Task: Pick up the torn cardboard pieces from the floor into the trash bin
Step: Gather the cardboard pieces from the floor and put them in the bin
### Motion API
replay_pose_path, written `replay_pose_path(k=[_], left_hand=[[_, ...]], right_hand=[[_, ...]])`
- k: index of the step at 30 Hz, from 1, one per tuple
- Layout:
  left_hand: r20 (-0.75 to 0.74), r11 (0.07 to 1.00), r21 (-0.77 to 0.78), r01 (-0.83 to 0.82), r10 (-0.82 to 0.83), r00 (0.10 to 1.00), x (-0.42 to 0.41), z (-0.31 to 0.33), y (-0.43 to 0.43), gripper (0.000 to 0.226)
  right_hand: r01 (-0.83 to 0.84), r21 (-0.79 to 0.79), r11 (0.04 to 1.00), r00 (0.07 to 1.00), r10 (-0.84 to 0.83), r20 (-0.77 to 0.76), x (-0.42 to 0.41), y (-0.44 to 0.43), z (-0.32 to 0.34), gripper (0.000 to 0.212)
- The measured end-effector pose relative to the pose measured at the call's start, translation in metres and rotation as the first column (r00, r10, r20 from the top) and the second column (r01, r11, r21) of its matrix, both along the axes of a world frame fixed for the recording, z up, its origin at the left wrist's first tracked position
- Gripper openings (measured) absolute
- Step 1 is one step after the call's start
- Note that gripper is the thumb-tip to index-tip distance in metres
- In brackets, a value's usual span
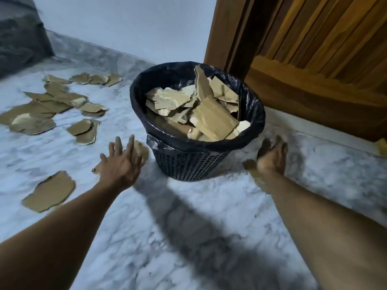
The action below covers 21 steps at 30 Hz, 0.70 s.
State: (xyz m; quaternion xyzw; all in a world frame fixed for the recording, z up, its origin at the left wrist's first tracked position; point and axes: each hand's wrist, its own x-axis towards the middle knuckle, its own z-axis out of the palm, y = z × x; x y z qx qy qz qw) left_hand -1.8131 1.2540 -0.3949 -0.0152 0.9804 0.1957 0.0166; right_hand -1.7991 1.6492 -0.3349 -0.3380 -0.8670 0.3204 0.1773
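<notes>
A dark mesh trash bin [188,166] lined with a black bag stands on the marble floor, piled with torn cardboard pieces [209,120]. My left hand [121,162] hovers with fingers spread over a cardboard piece [141,150] just left of the bin. My right hand [272,155] is to the right of the bin, palm up, fingers loose, holding nothing. Another cardboard piece [250,166] lies on the floor beneath my right wrist, partly hidden. Several more torn pieces [52,101] are scattered on the floor at the left, and one large piece [50,191] lies near my left forearm.
A wooden door and frame [314,70] stand behind the bin at the right. A white wall runs along the back. A dark draped object [18,36] fills the far left corner. A small yellowish scrap [382,146] lies at the right edge.
</notes>
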Motion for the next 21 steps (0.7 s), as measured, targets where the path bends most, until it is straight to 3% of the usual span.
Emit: replay_pose_path(k=[1,2,4,5,8,11,14,18,21], left_hand=[[0.084,0.994,-0.076,0.081,-0.074,0.994,0.003,-0.018,0.000,0.067],[0.160,0.985,-0.109,0.137,-0.118,0.980,0.009,-0.032,0.001,0.064],[0.196,0.971,-0.149,0.188,-0.157,0.968,0.024,-0.053,0.000,0.063],[0.158,0.967,-0.168,0.190,-0.163,0.974,0.031,-0.057,-0.003,0.062],[0.090,0.956,-0.203,0.212,-0.198,0.976,0.047,-0.054,-0.013,0.056],[0.056,0.955,-0.220,0.196,-0.189,0.980,0.065,-0.035,-0.027,0.049],[0.080,0.965,-0.142,0.222,-0.212,0.974,0.089,-0.026,-0.043,0.044],[0.063,0.974,0.041,0.224,-0.226,0.972,0.119,-0.016,-0.089,0.040],[-0.023,0.989,-0.040,0.142,-0.143,0.989,0.156,-0.014,-0.133,0.058]], right_hand=[[-0.071,0.044,0.996,0.971,0.059,0.230,0.007,0.005,-0.025,0.054],[-0.162,0.053,0.985,0.886,0.121,0.448,0.015,0.005,-0.046,0.054],[-0.301,0.012,0.953,0.709,0.216,0.672,0.035,-0.003,-0.079,0.060],[-0.331,-0.001,0.944,0.692,0.243,0.680,0.048,-0.015,-0.091,0.063],[-0.334,0.044,0.941,0.798,0.258,0.544,0.092,-0.067,-0.106,0.069],[-0.351,0.052,0.935,0.824,0.282,0.491,0.130,-0.143,-0.101,0.073],[-0.479,0.127,0.869,0.792,0.365,0.489,0.157,-0.214,-0.100,0.073],[-0.686,0.169,0.708,0.675,0.532,0.512,0.160,-0.306,-0.093,0.079],[-0.743,0.191,0.641,0.620,0.553,0.556,0.136,-0.364,-0.080,0.090]])
